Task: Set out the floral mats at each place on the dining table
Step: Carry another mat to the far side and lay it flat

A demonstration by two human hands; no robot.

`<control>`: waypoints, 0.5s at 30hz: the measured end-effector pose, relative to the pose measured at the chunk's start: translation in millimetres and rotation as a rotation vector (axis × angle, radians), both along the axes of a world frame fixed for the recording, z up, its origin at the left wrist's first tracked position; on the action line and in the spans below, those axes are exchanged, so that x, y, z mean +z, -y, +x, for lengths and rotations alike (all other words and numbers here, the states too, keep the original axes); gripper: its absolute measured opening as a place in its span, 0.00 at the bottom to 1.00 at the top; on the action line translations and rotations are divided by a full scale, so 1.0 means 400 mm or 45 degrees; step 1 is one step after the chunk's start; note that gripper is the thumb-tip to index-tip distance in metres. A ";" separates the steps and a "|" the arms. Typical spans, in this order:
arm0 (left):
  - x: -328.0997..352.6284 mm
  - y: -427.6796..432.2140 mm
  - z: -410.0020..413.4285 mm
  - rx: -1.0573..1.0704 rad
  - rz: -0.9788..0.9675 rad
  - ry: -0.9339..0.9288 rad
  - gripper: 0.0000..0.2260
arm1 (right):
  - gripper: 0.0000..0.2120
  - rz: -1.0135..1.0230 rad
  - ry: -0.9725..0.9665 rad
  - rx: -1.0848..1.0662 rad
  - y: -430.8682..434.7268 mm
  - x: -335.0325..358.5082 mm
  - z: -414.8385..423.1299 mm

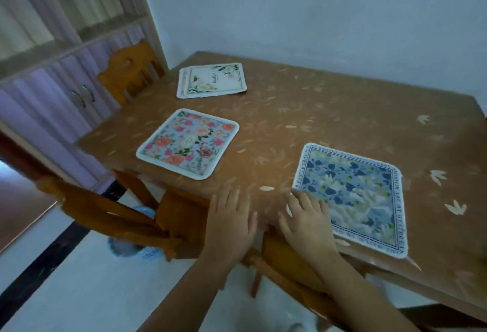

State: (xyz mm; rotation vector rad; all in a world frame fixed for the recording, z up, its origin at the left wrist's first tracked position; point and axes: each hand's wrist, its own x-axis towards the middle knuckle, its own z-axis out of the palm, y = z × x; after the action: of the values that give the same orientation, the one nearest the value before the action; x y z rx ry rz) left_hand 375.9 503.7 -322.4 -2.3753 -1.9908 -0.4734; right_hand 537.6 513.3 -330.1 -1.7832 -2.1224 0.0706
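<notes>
Three floral mats lie flat on the brown leaf-patterned table (329, 110). A blue-and-white mat (361, 194) with a lettered border sits at the near right. A pink rose mat (188, 143) lies at the near left. At the far left a white mat with pale flowers (214, 80) rests on top of another mat, whose edge shows at its left. My left hand (229, 223) lies flat and open over the table's near edge. My right hand (305, 218) rests with spread fingers on the near left corner of the blue mat.
A wooden chair (123, 215) stands at the table's near left corner, a second chair (131, 71) at the far left side. A purple-fronted cabinet with shelves (60, 68) lines the left wall. White wall runs behind the table. A blue patterned object (137, 248) lies on the floor under the near chair.
</notes>
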 end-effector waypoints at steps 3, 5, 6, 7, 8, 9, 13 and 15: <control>0.040 0.079 -0.112 0.130 0.096 0.053 0.16 | 0.19 0.062 0.010 0.117 0.053 0.056 -0.129; 0.051 0.129 -0.188 0.209 0.116 0.111 0.15 | 0.19 0.068 -0.030 0.171 0.094 0.079 -0.214; 0.053 0.153 -0.225 0.243 0.123 0.138 0.15 | 0.19 0.067 -0.036 0.186 0.115 0.087 -0.256; 0.054 0.175 -0.262 0.270 0.134 0.153 0.16 | 0.19 0.068 -0.032 0.202 0.135 0.093 -0.297; 0.055 0.196 -0.297 0.291 0.147 0.159 0.16 | 0.19 0.064 -0.027 0.221 0.153 0.097 -0.337; 0.057 0.215 -0.329 0.308 0.164 0.163 0.15 | 0.19 0.055 -0.025 0.244 0.170 0.100 -0.375; 0.065 0.279 -0.447 0.384 0.219 0.197 0.15 | 0.21 0.021 -0.019 0.360 0.209 0.113 -0.513; 0.066 0.301 -0.502 0.428 0.235 0.189 0.15 | 0.21 0.000 -0.022 0.413 0.215 0.116 -0.573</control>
State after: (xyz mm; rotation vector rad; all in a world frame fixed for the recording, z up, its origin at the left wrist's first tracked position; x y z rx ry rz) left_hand 175.2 383.4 -295.9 -1.8997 -2.2355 -0.7952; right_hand 308.3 427.5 -283.9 -1.4168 -2.3778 0.1680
